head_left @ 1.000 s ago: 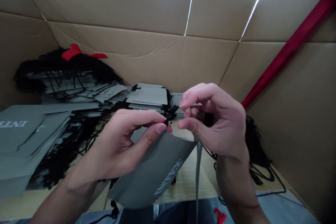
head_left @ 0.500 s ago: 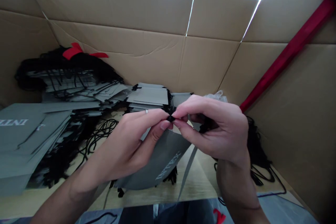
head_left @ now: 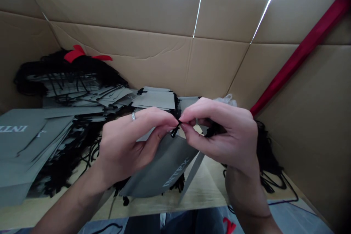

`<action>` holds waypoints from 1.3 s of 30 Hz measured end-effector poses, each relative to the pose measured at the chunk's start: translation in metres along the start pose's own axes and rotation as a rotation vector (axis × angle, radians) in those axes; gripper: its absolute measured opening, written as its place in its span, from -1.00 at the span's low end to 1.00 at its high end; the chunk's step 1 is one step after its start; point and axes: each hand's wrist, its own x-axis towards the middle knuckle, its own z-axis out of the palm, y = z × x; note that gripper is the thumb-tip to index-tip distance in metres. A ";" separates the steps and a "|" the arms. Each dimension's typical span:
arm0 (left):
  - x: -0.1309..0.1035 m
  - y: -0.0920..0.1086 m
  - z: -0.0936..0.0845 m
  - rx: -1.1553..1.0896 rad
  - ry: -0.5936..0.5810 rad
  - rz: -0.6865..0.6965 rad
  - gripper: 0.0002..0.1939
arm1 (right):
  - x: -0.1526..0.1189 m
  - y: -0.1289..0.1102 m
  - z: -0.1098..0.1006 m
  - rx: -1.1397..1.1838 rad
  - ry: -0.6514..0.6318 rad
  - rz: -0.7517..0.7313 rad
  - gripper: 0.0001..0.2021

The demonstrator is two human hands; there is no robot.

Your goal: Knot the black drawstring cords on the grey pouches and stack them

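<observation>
My left hand [head_left: 131,139] and my right hand [head_left: 222,131] meet in the middle of the view. Thumb and forefinger of each are pinched on a thin black cord [head_left: 174,131], whose short loop shows just below the fingertips. Under them hangs a curved grey paper piece [head_left: 161,168] with white "INTEX" lettering; it may be a bag, but its full shape is hidden. More black cord [head_left: 215,129] lies within my curled right fingers. On my left hand is a ring.
Grey printed pieces with black cords [head_left: 24,146] are heaped at the left. A further grey stack [head_left: 155,99] stands behind my hands. Black cords [head_left: 265,153] lie at the right. Cardboard walls [head_left: 123,44] enclose the wooden table [head_left: 208,190], and a red strip [head_left: 298,55] slants down the right side.
My left hand has turned and shifted a little to the left, and a small cord loop now shows below its fingertips. My right hand has stayed nearly in place.
</observation>
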 end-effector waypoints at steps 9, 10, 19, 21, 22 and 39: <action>-0.002 -0.010 0.007 0.102 0.045 0.209 -0.67 | 0.000 -0.003 -0.003 -0.005 -0.061 0.054 -0.77; -0.002 -0.010 0.006 0.078 0.038 0.188 -0.67 | 0.000 -0.002 -0.003 0.022 -0.056 0.065 -0.76; 0.000 -0.012 0.014 -0.119 0.118 0.066 -0.71 | 0.002 -0.006 0.005 0.155 0.041 0.240 -0.80; 0.001 -0.011 0.015 -0.126 0.139 0.050 -0.74 | 0.003 -0.007 0.005 0.163 0.058 0.253 -0.81; 0.001 -0.010 0.014 -0.138 0.147 0.030 -0.75 | 0.002 -0.007 0.005 0.158 0.061 0.253 -0.81; 0.011 0.010 -0.006 -0.240 -0.187 -0.195 -0.86 | 0.008 0.010 -0.009 0.258 -0.157 0.018 -0.56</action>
